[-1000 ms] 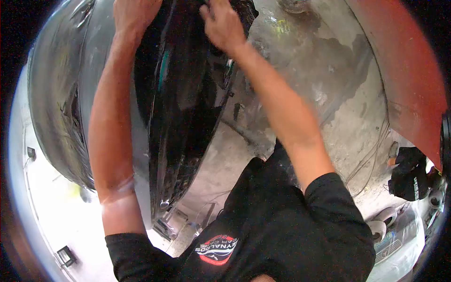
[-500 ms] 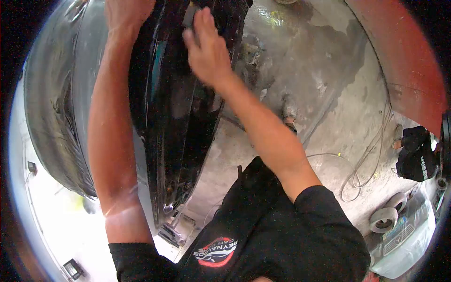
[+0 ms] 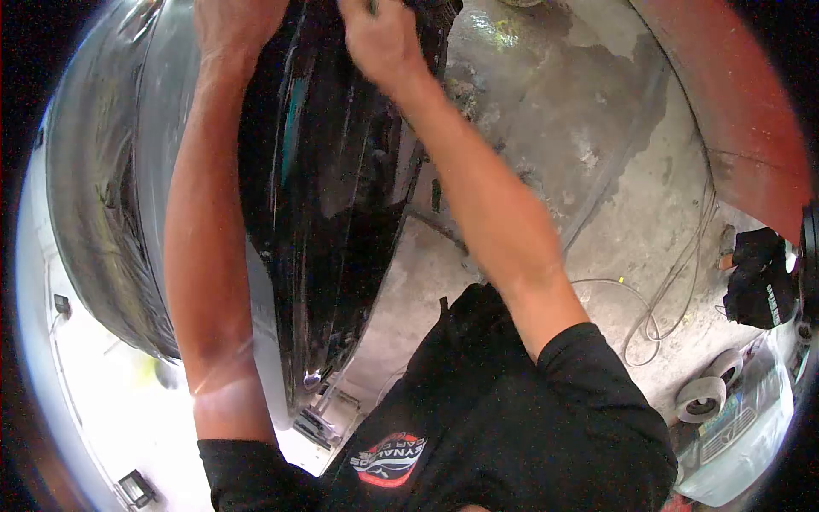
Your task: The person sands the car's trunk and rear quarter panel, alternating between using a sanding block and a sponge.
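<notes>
The right hand [image 3: 381,38] is pressing against the upper part of the black panel [image 3: 341,213], fingers curled down around something small and dark at the top edge of the frame (what it is cannot be made out). The left hand [image 3: 235,26] is lying on the same panel at its upper left, but the frame is cutting off the fingers, so I cannot tell whether it is gripping or only bracing. The panel is standing nearly upright between both forearms, its lower end resting near the metal bracket [image 3: 311,422] on the floor.

Risks, as judged: the glossy surface is looking slick, so the right hand could be slipping off under pressure; the panel, being held only near the top, could be tipping or sliding at its base. The loose cable [image 3: 657,316] on the concrete floor [image 3: 589,171] is lying close enough to be catching a foot.

Hidden or unclear: both hands are partly leaving the frame; the right arm is blurring; the grey curved body [image 3: 94,188] beside the panel is distorting at the edge. The tape roll [image 3: 701,397] and dark cloth [image 3: 759,282] are lying well apart.
</notes>
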Tool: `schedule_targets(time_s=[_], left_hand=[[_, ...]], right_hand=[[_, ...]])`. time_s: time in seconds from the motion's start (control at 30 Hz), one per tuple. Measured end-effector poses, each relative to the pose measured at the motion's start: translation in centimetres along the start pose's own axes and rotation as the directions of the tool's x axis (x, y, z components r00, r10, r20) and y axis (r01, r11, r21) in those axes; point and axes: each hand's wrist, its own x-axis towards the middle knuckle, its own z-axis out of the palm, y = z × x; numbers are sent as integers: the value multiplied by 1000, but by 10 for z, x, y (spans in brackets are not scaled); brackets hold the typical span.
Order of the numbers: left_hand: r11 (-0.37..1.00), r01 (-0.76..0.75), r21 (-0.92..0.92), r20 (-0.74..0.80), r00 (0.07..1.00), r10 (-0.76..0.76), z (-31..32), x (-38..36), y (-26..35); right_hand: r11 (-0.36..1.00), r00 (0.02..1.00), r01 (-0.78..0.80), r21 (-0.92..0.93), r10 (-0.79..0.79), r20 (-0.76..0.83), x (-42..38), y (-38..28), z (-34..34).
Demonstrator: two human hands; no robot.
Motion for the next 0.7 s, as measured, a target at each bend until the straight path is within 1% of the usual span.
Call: schedule_targets(time_s=[0.03, 0.1, 0.13, 0.17, 0.27, 0.3, 0.33, 0.37, 0.4, 0.43, 0.47, 0.5, 0.53, 0.57, 0.6, 0.63, 0.7], left_hand=[[1000, -6, -1, 4, 1000, 6, -1, 0, 1], [1000, -19, 0, 6, 1000, 19, 0, 0, 0], [1000, -30, -1, -3, 1000, 30, -1, -1, 0], [999, -43, -3, -13, 999, 43, -1, -1, 2], [998, -54, 20, -24, 998, 54, -1, 1, 0], [998, -51, 34, -22, 998, 52, 1, -1, -2], [998, -62, 18, -25, 998, 62, 2, -1, -4], [998, -70, 3, -26, 997, 70, 3, 1, -6], [997, -78, -13, -27, 997, 77, 4, 0, -8], [987, -154, 43, -5, 988, 154, 6, -3, -10], [968, -232, 101, 16, 973, 231, 6, -2, -13], [937, -312, 157, 37, 950, 310, 4, 1, -14], [964, -238, 121, 8, 971, 239, 2, 3, -12], [984, -161, 79, -15, 987, 162, 3, 2, -9], [996, -82, 33, -33, 996, 83, 4, 0, -7], [998, -59, 37, -28, 998, 60, 4, 0, -5], [999, -15, 47, -17, 1000, 16, 4, 0, -1]], right_hand=[[992, 987, -118, 35, 114, 114, -22, -27, -6], [996, 996, 94, 1, -94, -10, -103, -7, 32], [992, 991, 122, -16, -122, 47, -155, -9, 44], [988, 983, 153, -32, -149, 103, -192, -12, 51], [975, 958, 209, -79, -188, 215, -207, -1, 58], [973, 969, 211, -90, -196, 152, -177, 2, 53], [973, 976, 206, -101, -198, 89, -128, 2, 42], [991, 992, 124, -38, -125, -21, -84, -3, 32], [994, 994, 109, -19, -108, 14, -50, -6, 17], [996, 995, 91, -1, -91, 49, -16, -9, 3], [997, 997, 65, 31, -66, 28, -22, -11, 6], [996, 997, 75, 49, -75, -4, -44, -11, 18], [994, 996, 85, 66, -83, -35, -66, -12, 31], [991, 991, 120, 66, -115, -73, -117, -7, 50], [989, 989, 143, 24, -144, 41, -171, -8, 59], [985, 974, 169, -16, -165, 155, -207, -8, 64], [976, 962, 215, -26, -208, 176, -215, -6, 63]])
